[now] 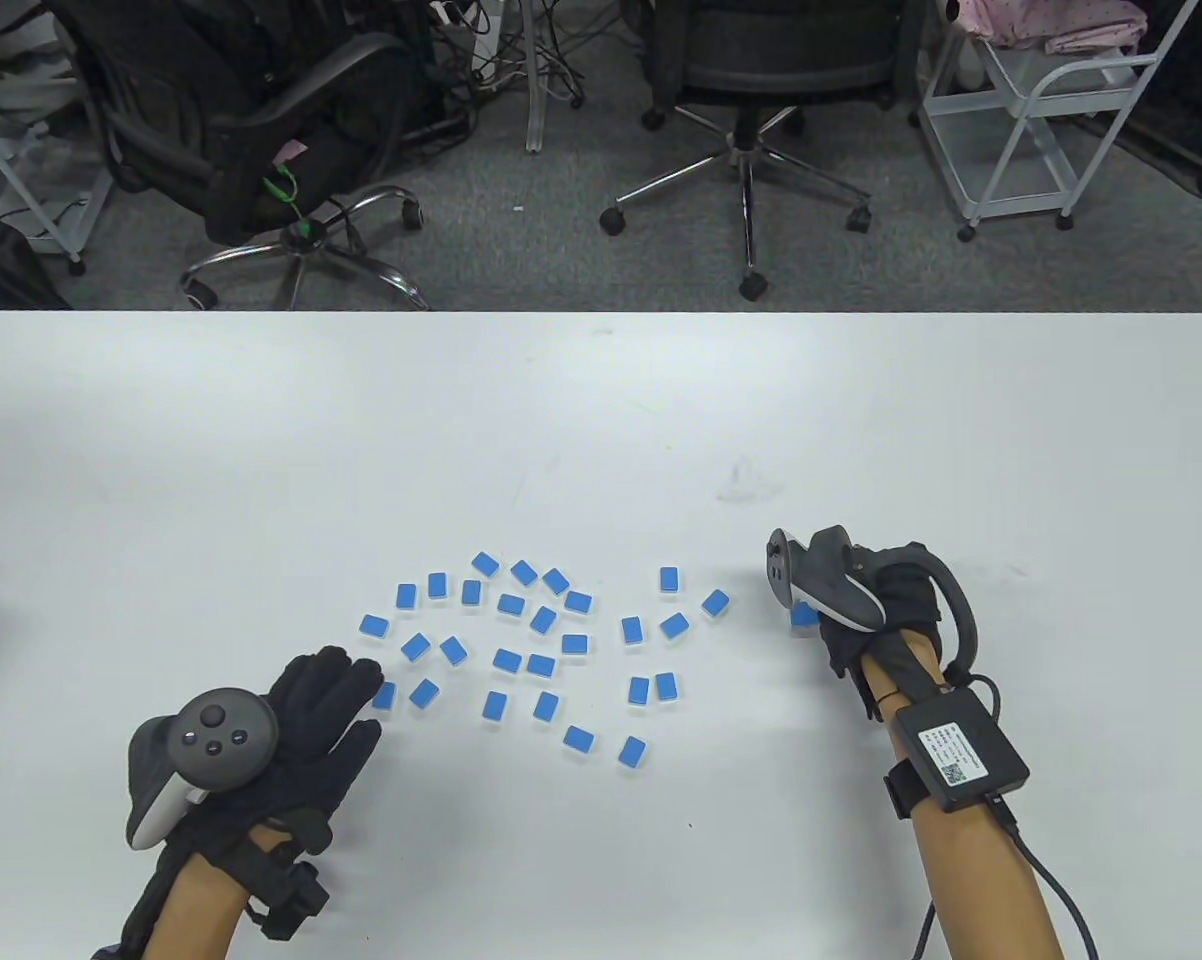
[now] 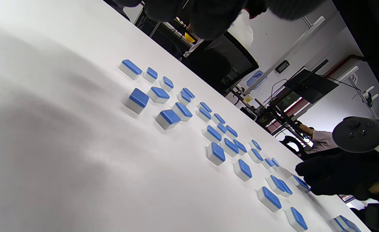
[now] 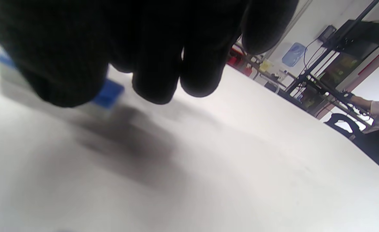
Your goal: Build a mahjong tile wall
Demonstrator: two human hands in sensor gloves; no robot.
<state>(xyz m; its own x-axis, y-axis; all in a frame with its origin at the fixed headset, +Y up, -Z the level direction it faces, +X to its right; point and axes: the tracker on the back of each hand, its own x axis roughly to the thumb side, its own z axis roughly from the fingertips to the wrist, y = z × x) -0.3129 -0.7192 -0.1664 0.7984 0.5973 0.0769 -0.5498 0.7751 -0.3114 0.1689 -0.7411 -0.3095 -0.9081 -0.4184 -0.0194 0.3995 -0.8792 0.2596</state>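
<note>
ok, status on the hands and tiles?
Left hand open, flat by the tiles. Right hand over one tile, grip unclear. Tiles scattered, no wall yet.

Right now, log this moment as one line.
left hand: open, beside scattered tiles | right hand: over rightmost tile, grip unclear | wall: not started

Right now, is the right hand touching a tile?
Cannot tell. In the table view the right hand covers most of a tile; the right wrist view is too blurred to show contact.

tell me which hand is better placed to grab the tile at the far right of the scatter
Right. The right hand is already over that tile; the left hand rests flat across the scatter.
</note>
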